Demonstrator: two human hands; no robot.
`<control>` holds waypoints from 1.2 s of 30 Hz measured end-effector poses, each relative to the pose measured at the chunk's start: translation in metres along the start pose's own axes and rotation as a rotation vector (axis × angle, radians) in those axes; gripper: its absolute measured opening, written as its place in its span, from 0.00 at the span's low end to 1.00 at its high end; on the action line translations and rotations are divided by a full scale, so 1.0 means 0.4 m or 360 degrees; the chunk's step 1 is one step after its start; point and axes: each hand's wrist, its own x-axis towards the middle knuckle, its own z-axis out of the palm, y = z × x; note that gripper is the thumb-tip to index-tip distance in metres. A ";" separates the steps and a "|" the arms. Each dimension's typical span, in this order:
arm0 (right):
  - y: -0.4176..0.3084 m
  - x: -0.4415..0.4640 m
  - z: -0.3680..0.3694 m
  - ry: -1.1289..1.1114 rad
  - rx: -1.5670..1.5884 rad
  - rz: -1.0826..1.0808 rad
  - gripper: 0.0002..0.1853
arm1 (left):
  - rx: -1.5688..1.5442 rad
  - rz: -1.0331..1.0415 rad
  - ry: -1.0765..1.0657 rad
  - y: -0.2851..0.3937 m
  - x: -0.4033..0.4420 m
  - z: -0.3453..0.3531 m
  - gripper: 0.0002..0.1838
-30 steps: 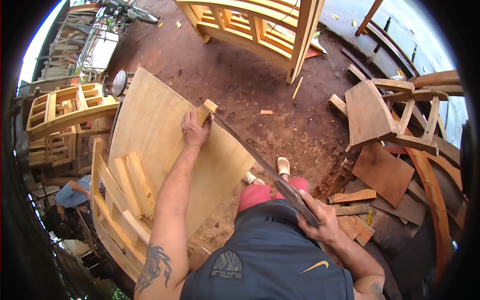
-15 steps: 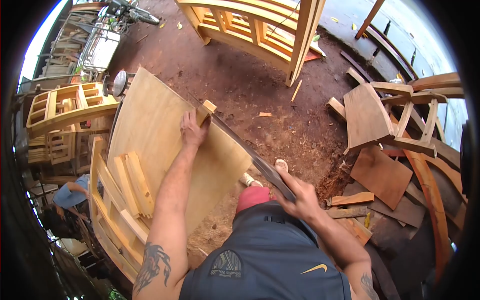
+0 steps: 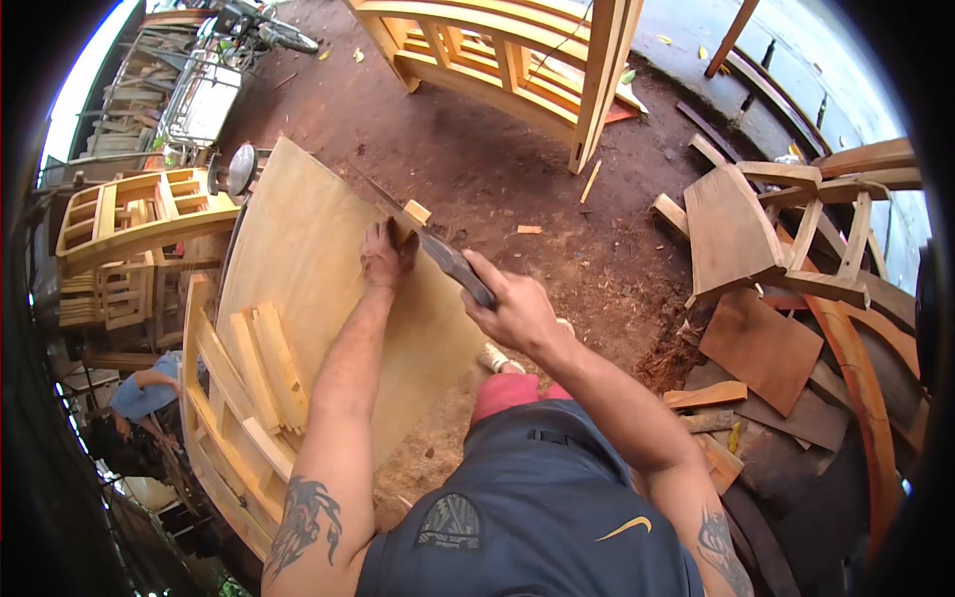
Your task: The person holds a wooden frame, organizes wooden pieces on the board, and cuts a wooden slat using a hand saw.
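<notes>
My right hand (image 3: pixel 512 306) is wrapped round the dark handle of a handsaw (image 3: pixel 456 267), whose thin blade points away from me along the board's edge. A short strip of pale wood (image 3: pixel 418 212) pokes out past that edge, right beside the blade. My left hand (image 3: pixel 384 259) presses the strip against the plywood board (image 3: pixel 298 219), its fingers closed around it. Most of the strip is hidden by the hand and its shadow. Several narrow wooden slats (image 3: pixel 267 366) lie on the board's near left part.
Ahead stands a slatted wooden frame (image 3: pixel 477 60). To the right, a wooden chair (image 3: pixel 736 229) lies among offcuts and a brown panel (image 3: pixel 764 348). Chair frames (image 3: pixel 139 214) are stacked at left, near another person (image 3: pixel 144 388). A motorcycle (image 3: pixel 264 25) is parked at the back.
My right hand has pushed the handsaw forward and away from me, up along the board's edge. My left hand stays in place on the wood strip.
</notes>
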 end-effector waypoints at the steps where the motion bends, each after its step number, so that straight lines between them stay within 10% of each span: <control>1: -0.006 -0.042 -0.029 0.0004 -0.0007 0.0007 0.34 | 0.0020 0.0022 0.0032 -0.007 0.007 0.000 0.30; 8: -0.099 -0.436 -0.342 -0.0097 -0.0085 0.0151 0.38 | -0.0016 -0.0008 0.0049 0.021 0.012 -0.023 0.32; 16: 0.006 -0.075 -0.038 -0.0040 -0.0065 0.0008 0.36 | 0.0002 -0.0009 -0.0015 0.005 0.003 -0.011 0.30; 29: -0.105 -0.402 -0.334 -0.0118 -0.0149 0.0087 0.39 | -0.0008 -0.0001 0.0008 0.015 0.003 -0.022 0.34; 36: -0.028 -0.070 -0.073 -0.0038 -0.0074 0.0025 0.34 | -0.0024 -0.0013 -0.0037 -0.006 0.005 -0.010 0.30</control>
